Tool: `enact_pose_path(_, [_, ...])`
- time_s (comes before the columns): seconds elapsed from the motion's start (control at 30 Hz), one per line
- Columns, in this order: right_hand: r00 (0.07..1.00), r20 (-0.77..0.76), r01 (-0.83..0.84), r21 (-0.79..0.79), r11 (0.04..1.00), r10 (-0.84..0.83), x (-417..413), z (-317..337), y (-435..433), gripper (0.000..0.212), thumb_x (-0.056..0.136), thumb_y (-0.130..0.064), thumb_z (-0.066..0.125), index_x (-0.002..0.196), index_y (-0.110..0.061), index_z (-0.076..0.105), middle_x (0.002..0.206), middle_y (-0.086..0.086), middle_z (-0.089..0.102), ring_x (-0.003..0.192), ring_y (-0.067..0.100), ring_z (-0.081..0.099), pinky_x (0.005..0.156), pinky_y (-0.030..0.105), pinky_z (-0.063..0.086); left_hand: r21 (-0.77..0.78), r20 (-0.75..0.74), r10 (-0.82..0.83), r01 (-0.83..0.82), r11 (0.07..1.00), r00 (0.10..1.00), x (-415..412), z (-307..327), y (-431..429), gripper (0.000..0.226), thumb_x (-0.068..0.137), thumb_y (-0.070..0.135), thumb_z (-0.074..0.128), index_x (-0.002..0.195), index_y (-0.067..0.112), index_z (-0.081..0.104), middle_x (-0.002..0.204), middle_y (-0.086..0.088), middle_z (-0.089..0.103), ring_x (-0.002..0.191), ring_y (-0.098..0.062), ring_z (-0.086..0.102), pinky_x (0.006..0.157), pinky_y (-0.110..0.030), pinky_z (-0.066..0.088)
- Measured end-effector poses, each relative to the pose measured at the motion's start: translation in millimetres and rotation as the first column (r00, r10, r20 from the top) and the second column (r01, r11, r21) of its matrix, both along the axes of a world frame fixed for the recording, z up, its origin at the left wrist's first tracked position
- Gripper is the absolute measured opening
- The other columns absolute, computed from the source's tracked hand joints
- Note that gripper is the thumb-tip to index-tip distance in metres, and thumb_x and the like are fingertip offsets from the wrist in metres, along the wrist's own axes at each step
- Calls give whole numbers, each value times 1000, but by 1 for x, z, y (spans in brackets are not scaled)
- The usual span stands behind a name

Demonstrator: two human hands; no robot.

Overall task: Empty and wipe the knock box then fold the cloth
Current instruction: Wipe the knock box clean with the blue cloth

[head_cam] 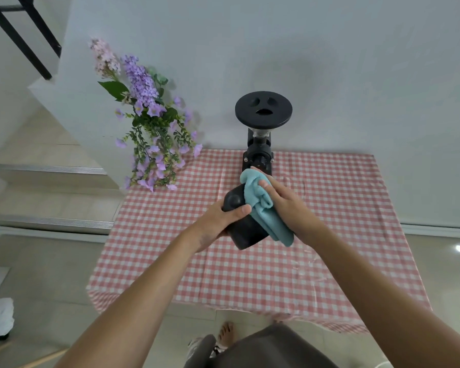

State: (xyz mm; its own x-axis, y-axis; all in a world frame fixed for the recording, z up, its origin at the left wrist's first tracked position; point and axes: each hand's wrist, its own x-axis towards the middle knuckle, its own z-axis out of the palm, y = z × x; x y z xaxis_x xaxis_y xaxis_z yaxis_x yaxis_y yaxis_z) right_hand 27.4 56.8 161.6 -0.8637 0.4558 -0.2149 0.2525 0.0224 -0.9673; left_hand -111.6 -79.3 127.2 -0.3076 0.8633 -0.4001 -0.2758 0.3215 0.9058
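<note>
While both forearms reach forward over the near edge of the table (250, 274), the left hand (218, 221) is closed around the black knock box (246, 232), thumb across its upper side, holding it tilted above the checked tablecloth. Against the box's right side, the right hand (284, 205) presses a bunched teal cloth (260, 205), fingers curled over the fabric. Beyond the hands, a black grinder (260, 134) stands at the wall; purple flowers (149, 123) stand far left.
</note>
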Motion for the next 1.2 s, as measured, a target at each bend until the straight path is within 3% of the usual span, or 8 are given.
enact_pose_path(0.13, [995,-91,-42,96,994,51,3,2,-17,46,103,-41,45,148,-49,39,145,-10,54,129,5,55,106,25,48,65,78,49,-54,996,996,-1,2,-2,62,62,65,92,116,35,81,127,-2,79,123,-19,73,106,-40,57])
enact_pose_path(0.3, [995,-39,74,-339,938,-93,13,-6,-4,41,98,-53,46,131,-34,61,129,-2,70,120,10,66,108,39,48,114,180,29,-50,992,983,-3,5,-6,76,58,57,98,121,27,69,115,4,82,103,-8,80,82,-24,64])
enact_pose_path(0.43, [989,17,133,-523,842,-146,8,-3,0,43,101,-51,45,125,-22,66,117,6,76,105,17,74,82,36,63,27,207,53,-59,998,977,-7,7,-4,83,68,65,87,134,21,62,127,1,79,114,-12,77,90,-28,63])
enact_pose_path(0.57, [986,-40,123,-470,874,-160,5,-6,-5,42,98,-51,51,138,-40,56,127,0,72,118,24,68,103,56,51,-111,-138,58,-73,991,989,-9,20,4,73,84,81,52,134,28,61,131,4,73,127,-17,68,114,-36,52])
enact_pose_path(0.63, [977,-73,151,-418,896,-199,4,-7,-7,37,99,-49,52,135,-48,55,129,-6,70,119,20,68,104,53,50,-58,-307,100,-124,991,946,-7,25,9,55,92,69,50,129,31,61,123,9,73,127,-17,68,107,-28,54])
enact_pose_path(0.83, [957,-189,199,-126,972,-220,-5,4,-18,48,101,-37,53,146,-48,42,129,-20,63,112,-1,66,90,19,56,227,-440,291,-208,951,850,8,28,18,43,116,21,38,159,23,38,138,38,41,117,42,40,97,7,34])
enact_pose_path(1.03, [959,-225,160,-61,985,-170,1,13,-15,44,101,-34,54,144,-45,48,147,-13,50,131,0,53,102,16,47,335,-365,423,-307,891,829,1,31,22,33,117,20,35,139,22,59,119,27,72,117,0,68,105,-44,57])
enact_pose_path(1.2, [947,-81,240,-459,856,-309,7,12,5,37,104,-43,43,135,-29,60,130,1,70,111,13,71,95,39,58,282,-304,424,-344,896,853,8,28,24,36,116,32,35,143,37,59,128,34,65,126,0,62,107,-59,56])
